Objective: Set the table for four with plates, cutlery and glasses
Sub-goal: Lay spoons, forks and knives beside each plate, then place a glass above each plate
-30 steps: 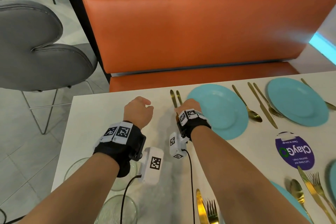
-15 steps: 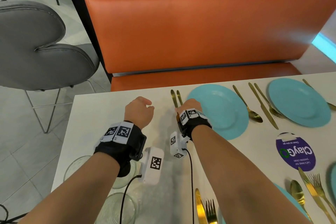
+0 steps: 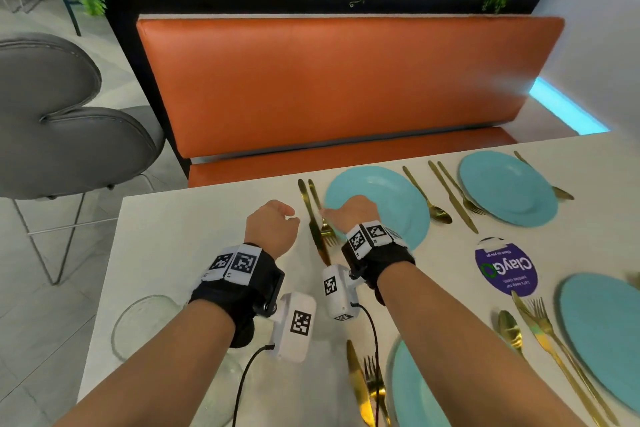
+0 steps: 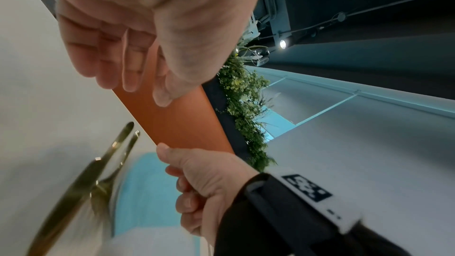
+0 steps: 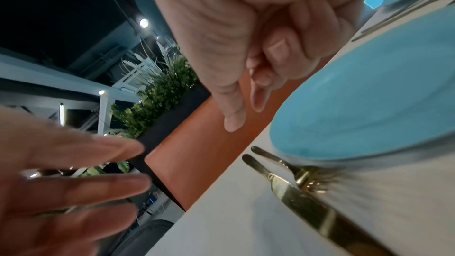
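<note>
1. Head: our right hand (image 3: 351,215) hovers over the fork (image 3: 320,215) and knife (image 3: 313,222), which lie lengthwise left of the plate (image 3: 391,201); our left hand (image 3: 272,229) is just beside them, glasses (image 3: 145,322) near us.
2. Left wrist: fingers (image 4: 110,61) loosely bent, holding nothing; orange bench beyond.
3. Right wrist: fingers (image 5: 283,55) curled, thumb out, empty; white table (image 5: 234,211).

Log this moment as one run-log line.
left hand: open, empty | right hand: curled, empty, above knife and fork | plate: placed | glasses: not placed
</note>
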A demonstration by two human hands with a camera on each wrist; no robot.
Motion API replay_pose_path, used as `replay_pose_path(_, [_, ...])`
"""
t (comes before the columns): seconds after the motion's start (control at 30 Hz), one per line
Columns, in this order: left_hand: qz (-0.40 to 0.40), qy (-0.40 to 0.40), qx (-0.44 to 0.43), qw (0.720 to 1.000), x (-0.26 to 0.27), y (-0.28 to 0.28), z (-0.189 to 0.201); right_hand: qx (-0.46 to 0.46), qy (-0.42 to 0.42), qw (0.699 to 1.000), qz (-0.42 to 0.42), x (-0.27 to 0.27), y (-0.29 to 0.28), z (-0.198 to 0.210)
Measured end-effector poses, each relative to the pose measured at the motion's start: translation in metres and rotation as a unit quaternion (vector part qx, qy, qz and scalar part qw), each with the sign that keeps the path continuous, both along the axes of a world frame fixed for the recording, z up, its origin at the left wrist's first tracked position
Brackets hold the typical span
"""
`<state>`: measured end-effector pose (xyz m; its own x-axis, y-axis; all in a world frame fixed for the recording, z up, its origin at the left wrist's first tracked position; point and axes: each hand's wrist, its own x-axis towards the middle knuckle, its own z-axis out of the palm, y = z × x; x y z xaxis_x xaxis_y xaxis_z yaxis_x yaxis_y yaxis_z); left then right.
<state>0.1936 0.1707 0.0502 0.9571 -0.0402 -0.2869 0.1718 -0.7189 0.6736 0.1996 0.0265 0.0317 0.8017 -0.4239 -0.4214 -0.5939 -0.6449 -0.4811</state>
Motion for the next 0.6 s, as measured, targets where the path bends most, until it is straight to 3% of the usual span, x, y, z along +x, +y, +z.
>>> replay_pose_path(0.2, [-0.106, -0.01, -0.021, 0.994, -0.061, -0.023, 0.011, -0.079, 0.038, 0.996, 0.026, -0.08, -0.004, 0.011])
replay_pose_path(0.33, [-0.159, -0.006, -0.072, 0.985, -0.11, -0.021, 0.015, -0.071, 0.045, 0.996, -0.005, -0.144, -0.003, 0.017])
replay_pose_path(0.6, [-0.132, -0.031, -0.135, 0.981, -0.202, 0.025, 0.0, -0.045, 0.012, 0.996, -0.072, -0.237, 0.043, 0.019])
